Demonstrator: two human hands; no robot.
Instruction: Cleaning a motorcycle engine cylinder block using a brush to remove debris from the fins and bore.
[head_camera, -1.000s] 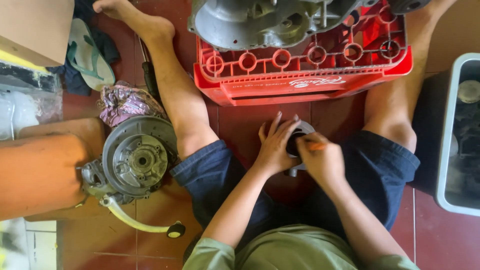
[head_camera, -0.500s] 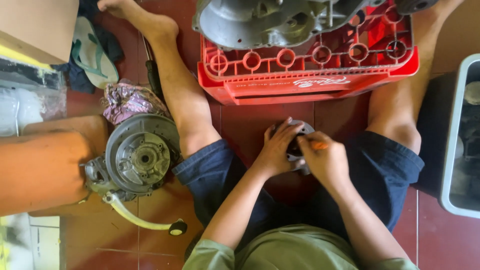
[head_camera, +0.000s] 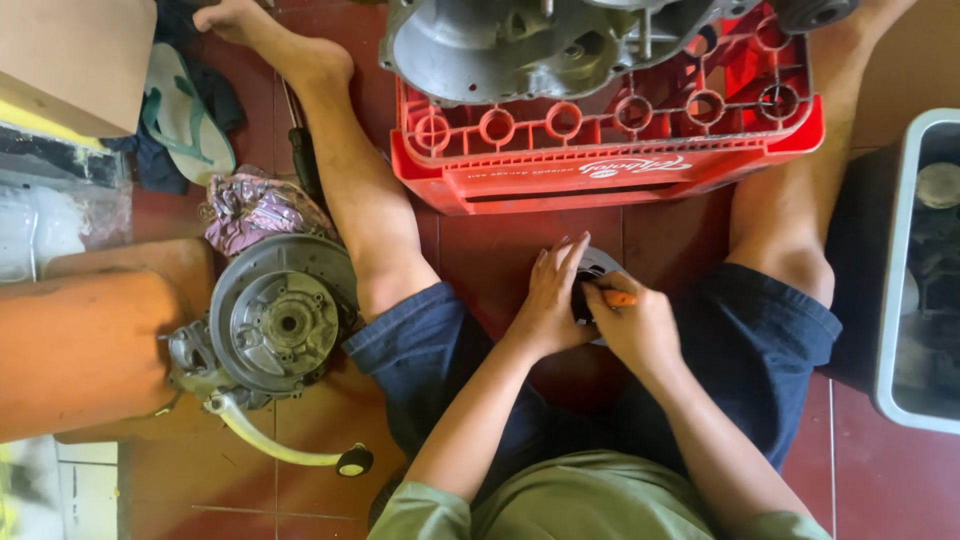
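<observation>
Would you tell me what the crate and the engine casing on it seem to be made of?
Crate: glossy red moulded plastic, judging by its ribbed lattice. Engine casing: probably cast aluminium, dull grey with a rough matte surface.
</observation>
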